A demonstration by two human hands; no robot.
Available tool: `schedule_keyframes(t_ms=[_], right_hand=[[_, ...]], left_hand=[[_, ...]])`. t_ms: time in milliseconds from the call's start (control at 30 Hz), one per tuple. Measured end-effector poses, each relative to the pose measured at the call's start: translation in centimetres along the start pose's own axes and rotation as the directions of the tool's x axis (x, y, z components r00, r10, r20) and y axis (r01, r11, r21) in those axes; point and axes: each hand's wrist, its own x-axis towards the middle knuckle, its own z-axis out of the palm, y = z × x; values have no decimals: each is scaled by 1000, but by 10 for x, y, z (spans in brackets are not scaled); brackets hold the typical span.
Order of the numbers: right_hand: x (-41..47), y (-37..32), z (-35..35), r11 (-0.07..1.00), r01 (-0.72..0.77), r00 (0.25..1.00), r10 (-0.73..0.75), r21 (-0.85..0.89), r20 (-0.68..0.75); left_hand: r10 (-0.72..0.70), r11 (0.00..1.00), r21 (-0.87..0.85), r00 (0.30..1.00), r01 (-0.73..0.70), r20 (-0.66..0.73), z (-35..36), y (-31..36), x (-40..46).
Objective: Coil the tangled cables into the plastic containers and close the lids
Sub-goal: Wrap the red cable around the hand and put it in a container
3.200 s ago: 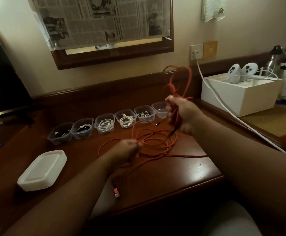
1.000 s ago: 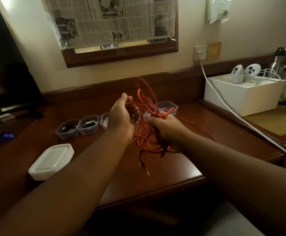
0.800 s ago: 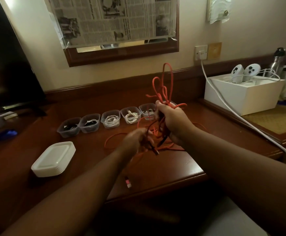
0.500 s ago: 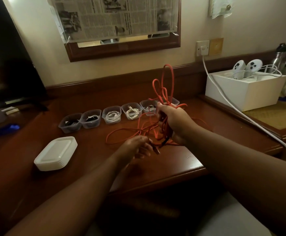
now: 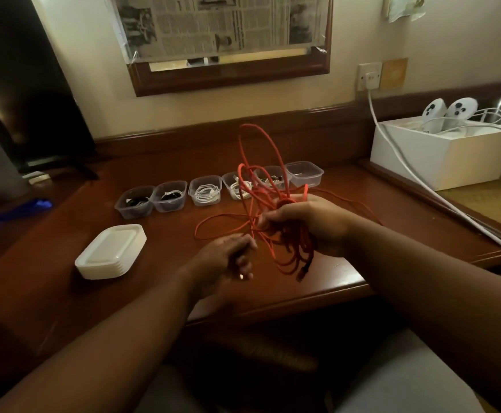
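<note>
The right hand is gripping a tangled bundle of orange cable above the wooden bench, its fingers curling round the gathered strands; some loops are rising above the fist while others are hanging below it, and a dark plug is dangling at the bottom. More of the same cable is trailing across the bench to the left and right. The left hand is sitting just below and to the left, fingers loosely bent near a strand; whether it is actually pinching the cable I cannot tell. Behind the hands a row of six clear plastic containers is standing side by side, lidless, five of them already holding coiled dark or white cables and the rightmost looking empty. A stack of white lids is lying on the bench well to the left. A white box with two white controllers is sitting at the right.
</note>
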Motion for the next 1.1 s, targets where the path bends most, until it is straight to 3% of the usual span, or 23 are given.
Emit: schedule_keyframes(t_ms=[167,267,333,467,600,700,833,933,1000,1100], right_hand=[[-9,13,-3,977,-166,917,202,-130,344],[-11,23,-6,957,-181,861,266,-227,434],[-12,23,-5,942,-189,883,287,-276,373],[-11,16,-5,872,-218,954,286,-438,94],[-10,5,-2,823,-189,982,146,-535,-121],[-12,-3,6,887,-131,972,27,-443,-233],[-15,-10,23,959,-192,978,168,-208,-127],[-10,-8,31,970,-243,966,241,-6,-95],[-10,-8,34,968,-190,969,212,165,-126],[-10,-10,34,945,-87,963,161,316,-217]], left_hand=[[-24,999,-30,993,20,-114,-25,9,-5],[45,995,98,988,-30,-150,-31,18,-10],[105,983,161,988,-86,-110,-31,28,-12],[131,951,281,991,-128,9,-23,59,-21],[207,931,306,978,-199,7,-7,87,-26],[230,955,211,970,-210,-74,12,98,-27],[194,980,72,970,-185,-148,45,98,-28],[294,936,255,937,-243,-188,63,90,-32],[353,870,414,925,-269,-141,68,84,-33],[563,600,713,824,-363,-54,62,74,-31]])
